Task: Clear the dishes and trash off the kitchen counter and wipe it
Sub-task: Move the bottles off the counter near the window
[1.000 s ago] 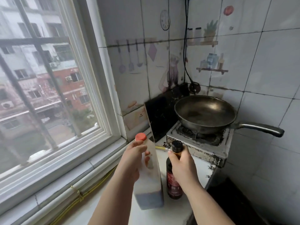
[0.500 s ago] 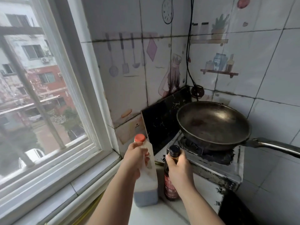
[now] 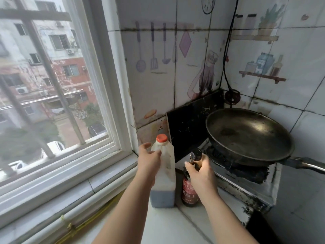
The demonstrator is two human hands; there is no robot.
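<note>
Two bare forearms are seen entering from the bottom edge over the white tabletop (image 3: 167, 226). The left grip (image 3: 149, 164) is laid against the left shoulder of the jug (image 3: 167, 173) at centre frame. One finger is bent across the shoulder and another fingertip is raised clear beside the cap. Whether this grip is closed on the jug cannot be told. The right grip (image 3: 202, 173) is closed round the neck of the bottle (image 3: 190, 192), just below its black top, with the fingers curled.

The jug is stood upright on the tabletop, just left of the bottle; contact between the two cannot be confirmed. The jug is translucent white, is fitted with an orange cap (image 3: 162, 138), and is filled with dark liquid in its lowest part only. The bottle is dark and a red label is carried on it.

Right of the bottle, a soiled stove (image 3: 246, 189) is located. A dark pan (image 3: 246, 136) is set on it, with the handle directed to the right edge of the frame. A black panel (image 3: 190, 124) is stood against the wall behind the jug. The upper right is covered by a tiled wall (image 3: 299, 106), and the left half is occupied by a window (image 3: 61, 85).
</note>
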